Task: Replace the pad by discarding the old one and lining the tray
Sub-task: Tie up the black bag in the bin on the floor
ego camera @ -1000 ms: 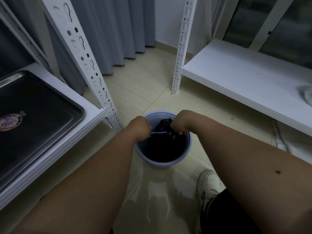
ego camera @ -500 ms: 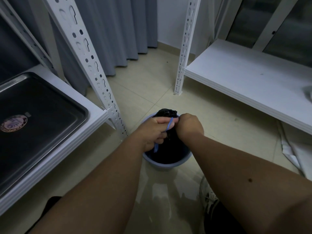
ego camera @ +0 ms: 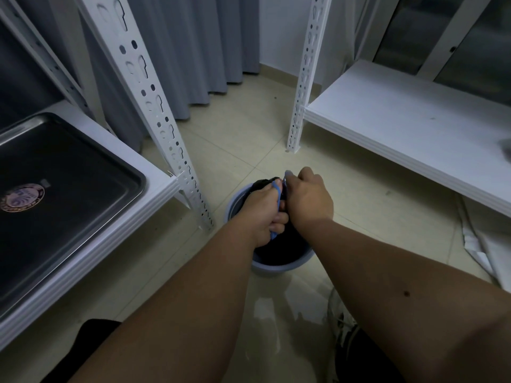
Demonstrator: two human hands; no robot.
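Both hands are together above the bin (ego camera: 276, 265) on the floor: left hand (ego camera: 262, 211) and right hand (ego camera: 311, 199) each grip the blue drawstring (ego camera: 277, 190) of the black bag (ego camera: 262, 184). The metal tray (ego camera: 69, 189) sits on the left shelf (ego camera: 154, 189).

A pale tiled floor (ego camera: 235, 150) carries a blue bin (ego camera: 276, 265) and the feet of two white shelf racks. The left shelf (ego camera: 154, 172) holds a dark metal tray (ego camera: 83, 205) with a round sticker (ego camera: 22, 197) inside it. The right shelf (ego camera: 401, 128) bears a pale object (ego camera: 507, 146) at the frame edge, too cut off to identify.
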